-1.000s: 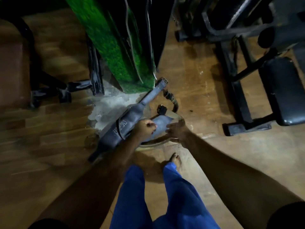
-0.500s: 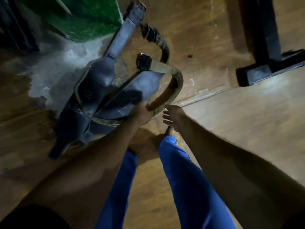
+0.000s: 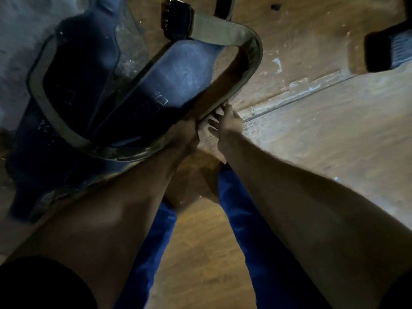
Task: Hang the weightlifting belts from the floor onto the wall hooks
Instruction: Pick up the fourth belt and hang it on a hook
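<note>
While left hand [image 3: 186, 132] grips the weightlifting belts [image 3: 178, 72] at their near edge, right hand [image 3: 225, 123] reaches alongside, fingers spread, touching the tan rim.

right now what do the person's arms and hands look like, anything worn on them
Both forearms are bare, with no gloves, watch or rings visible on the left hand or right hand. Dark, apparently black short sleeves show at both bottom corners of the head view.
</note>
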Tool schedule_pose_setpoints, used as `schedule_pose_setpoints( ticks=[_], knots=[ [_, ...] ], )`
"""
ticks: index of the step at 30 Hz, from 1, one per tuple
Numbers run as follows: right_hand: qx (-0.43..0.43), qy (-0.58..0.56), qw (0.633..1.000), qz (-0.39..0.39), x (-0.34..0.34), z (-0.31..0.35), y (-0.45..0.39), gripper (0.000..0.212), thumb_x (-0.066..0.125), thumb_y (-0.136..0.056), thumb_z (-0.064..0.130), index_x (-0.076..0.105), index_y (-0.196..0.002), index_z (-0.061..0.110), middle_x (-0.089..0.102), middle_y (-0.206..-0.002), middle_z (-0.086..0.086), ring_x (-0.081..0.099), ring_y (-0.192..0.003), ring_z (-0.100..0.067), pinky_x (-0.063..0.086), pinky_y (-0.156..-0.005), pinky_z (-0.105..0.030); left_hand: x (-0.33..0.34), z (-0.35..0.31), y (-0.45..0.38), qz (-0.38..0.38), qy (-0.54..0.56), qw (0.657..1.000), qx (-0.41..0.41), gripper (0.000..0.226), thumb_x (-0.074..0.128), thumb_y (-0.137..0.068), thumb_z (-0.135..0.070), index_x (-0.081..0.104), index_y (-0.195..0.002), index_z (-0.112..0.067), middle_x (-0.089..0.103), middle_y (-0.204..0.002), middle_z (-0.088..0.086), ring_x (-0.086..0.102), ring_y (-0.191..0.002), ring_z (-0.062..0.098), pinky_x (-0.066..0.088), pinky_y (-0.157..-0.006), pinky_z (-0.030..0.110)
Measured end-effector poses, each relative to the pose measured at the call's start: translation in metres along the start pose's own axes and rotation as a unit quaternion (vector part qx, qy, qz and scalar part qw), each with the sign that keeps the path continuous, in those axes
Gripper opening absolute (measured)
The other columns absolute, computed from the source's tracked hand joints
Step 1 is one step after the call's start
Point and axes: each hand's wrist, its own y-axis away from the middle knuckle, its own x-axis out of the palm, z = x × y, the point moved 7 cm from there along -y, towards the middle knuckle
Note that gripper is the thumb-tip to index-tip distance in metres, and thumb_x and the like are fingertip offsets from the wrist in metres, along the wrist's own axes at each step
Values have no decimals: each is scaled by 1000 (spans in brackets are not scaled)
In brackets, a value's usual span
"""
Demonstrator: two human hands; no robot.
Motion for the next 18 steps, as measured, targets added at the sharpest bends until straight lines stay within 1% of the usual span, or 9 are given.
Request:
schedule_pose_setpoints(
  ticks=[3,5,7,9,11,13,14,16,18],
  knots=[
    [-27,94,995,-6,-9,10,23,19,54,-101,37,63,-111,23,72,-108,-6,70,-102,-28,61,-85,-43,-25,-5,23,2,-3,1000,16,24,52,-97,-22,61,-117,-13,68,-117,20,63,-110,43,50,-92,44],
    [-44,131,990,-33,-19,18,45,19,62,-98,34,59,-113,24,70,-113,-8,67,-103,-29,59,-91,-43,-51,-9,49,3,35,999,28,21,51,-98,-25,62,-110,-12,70,-110,18,65,-104,38,53,-89,42],
    [-75,133,987,-47,-23,31,75,31,68,-93,39,58,-117,21,70,-116,-10,66,-103,-28,57,-88,-39,-79,-13,75,3,79,996,39,22,54,-99,-28,64,-107,-9,70,-107,15,65,-101,31,52,-88,39],
    [-111,161,979,-51,-22,49,112,49,70,-87,52,59,-123,20,71,-116,-8,68,-101,-27,54,-86,-34,-112,-24,102,-5,114,992,52,19,57,-98,-28,63,-95,-10,69,-98,11,62,-91,23,48,-80,33],
    [-123,177,975,-54,-21,65,148,76,70,-74,69,54,-131,22,69,-123,-9,68,-109,-31,55,-95,-40,-148,-34,127,-42,153,985,66,25,58,-96,-33,57,-79,-14,60,-76,6,54,-73,19,41,-69,31],
    [-71,112,991,-24,-15,76,187,92,72,-73,72,45,-143,19,63,-134,-11,65,-115,-33,56,-98,-46,-185,-40,152,-84,193,975,75,37,60,-95,-35,50,-67,-13,48,-60,1,45,-58,17,38,-62,31],
    [-42,53,998,13,-8,81,206,86,74,-79,64,46,-143,14,64,-134,-12,67,-109,-30,60,-91,-43,-201,-43,166,-94,210,970,74,39,61,-95,-35,51,-65,-12,49,-57,2,45,-55,15,39,-61,32],
    [-27,-35,995,87,8,98,237,65,74,-89,46,57,-134,2,72,-122,-16,73,-91,-27,64,-77,-38,-232,-52,194,-109,244,961,74,37,61,-92,-43,62,-69,-14,65,-65,7,58,-60,18,52,-66,38],
    [-43,-67,989,127,20,122,275,54,74,-91,38,64,-125,-2,75,-111,-20,76,-91,-34,63,-83,-52,-263,-58,224,-129,288,946,74,28,59,-91,-45,69,-73,-25,72,-76,3,66,-72,20,58,-78,42]
  ],
)
